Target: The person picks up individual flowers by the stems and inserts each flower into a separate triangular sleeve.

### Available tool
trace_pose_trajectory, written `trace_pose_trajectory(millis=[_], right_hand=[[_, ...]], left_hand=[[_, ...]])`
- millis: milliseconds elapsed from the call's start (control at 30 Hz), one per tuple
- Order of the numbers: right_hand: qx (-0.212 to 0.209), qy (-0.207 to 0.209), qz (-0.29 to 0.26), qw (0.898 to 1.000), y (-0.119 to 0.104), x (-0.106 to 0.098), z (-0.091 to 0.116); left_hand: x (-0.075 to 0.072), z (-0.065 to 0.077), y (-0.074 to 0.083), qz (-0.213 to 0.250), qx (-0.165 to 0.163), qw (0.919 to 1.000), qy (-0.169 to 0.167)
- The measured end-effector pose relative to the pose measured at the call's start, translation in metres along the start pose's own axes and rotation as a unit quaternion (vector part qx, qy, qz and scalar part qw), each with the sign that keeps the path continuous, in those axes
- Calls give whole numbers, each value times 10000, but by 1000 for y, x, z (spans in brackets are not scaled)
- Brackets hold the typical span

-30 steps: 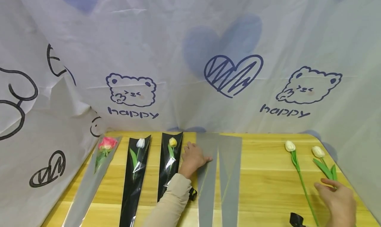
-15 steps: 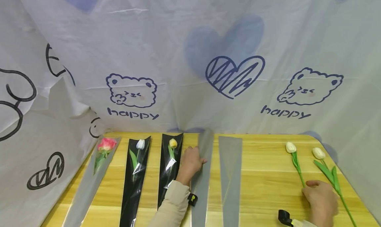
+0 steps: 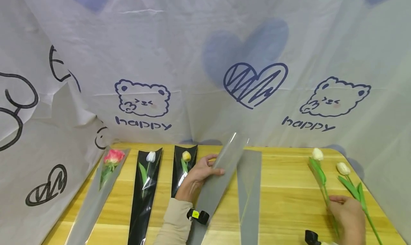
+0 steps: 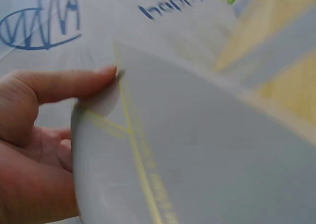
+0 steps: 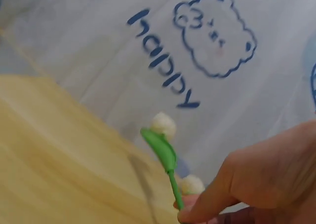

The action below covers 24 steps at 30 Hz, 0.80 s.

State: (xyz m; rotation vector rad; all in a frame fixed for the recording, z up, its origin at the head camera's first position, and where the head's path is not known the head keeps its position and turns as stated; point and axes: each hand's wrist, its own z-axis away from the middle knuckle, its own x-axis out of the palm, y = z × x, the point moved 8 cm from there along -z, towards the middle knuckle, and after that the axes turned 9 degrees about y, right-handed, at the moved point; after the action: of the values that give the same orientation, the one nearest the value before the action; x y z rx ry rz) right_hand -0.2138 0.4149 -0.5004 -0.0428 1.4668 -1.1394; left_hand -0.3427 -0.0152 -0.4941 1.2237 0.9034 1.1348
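My left hand [image 3: 204,172] pinches the left edge of a grey flower sleeve [image 3: 221,177], thumb in front and fingers behind. The sleeve is lifted and tilted, its top leaning right; yellow print lines it in the left wrist view. My right hand [image 3: 348,214] pinches the green stem of a white tulip [image 3: 318,154], raised off the table in the right wrist view [image 5: 163,125]. A second white tulip [image 3: 343,168] lies just right of that hand. Another grey sleeve [image 3: 250,188] lies flat to the right of the lifted one.
On the wooden table [image 3: 289,188], at the left, lie a pink flower [image 3: 113,156] in a grey sleeve, a white tulip [image 3: 151,157] in a black sleeve and a yellow tulip [image 3: 186,156] in another. A printed white cloth [image 3: 192,59] hangs behind and at the sides.
My left hand has picked the grey sleeve up off the table and tilted it rightward. My right hand has moved left from the right tulip, gripped the other's stem and raised it.
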Motion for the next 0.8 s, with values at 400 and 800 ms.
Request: trace_pose_trajectory(millis=[400, 800], right_hand=[[-258, 392, -1682, 9846, -50, -9, 17], [-9, 361, -4031, 9145, -86, 2, 36]], left_hand=[[4, 4, 6, 713, 251, 9967, -304], [-6, 1, -3, 790, -108, 9968, -74]])
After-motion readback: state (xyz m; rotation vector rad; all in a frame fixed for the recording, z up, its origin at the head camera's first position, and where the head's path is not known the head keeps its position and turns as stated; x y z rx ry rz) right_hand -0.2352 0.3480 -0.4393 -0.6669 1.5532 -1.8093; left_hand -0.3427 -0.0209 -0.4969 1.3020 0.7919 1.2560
